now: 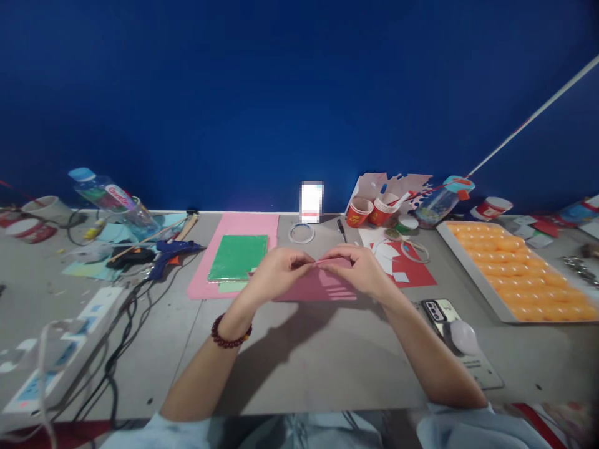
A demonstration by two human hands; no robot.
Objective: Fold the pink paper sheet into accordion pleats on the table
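Observation:
My left hand [284, 269], with a dark red bead bracelet [228, 333] on its wrist, meets my right hand [352, 265] at the fingertips. Both are closed in a pinch on a small, thin pink piece that looks like paper [317, 264]; its full shape is hidden by my fingers. Below them a pink sheet [318, 288] lies on the grey table, striped by finger shadows. Left of my left hand, a green pack of paper [238, 257] rests on another pink sheet [201, 284].
At left lie a blue glue gun [168, 255], a tilted bottle [116, 198], cables and a power strip [65, 355]. Behind my hands is a wire ring [301, 233]. To the right are red paper cups [359, 212], red paper [416, 271], a phone [461, 340] and a tray of orange balls [519, 268].

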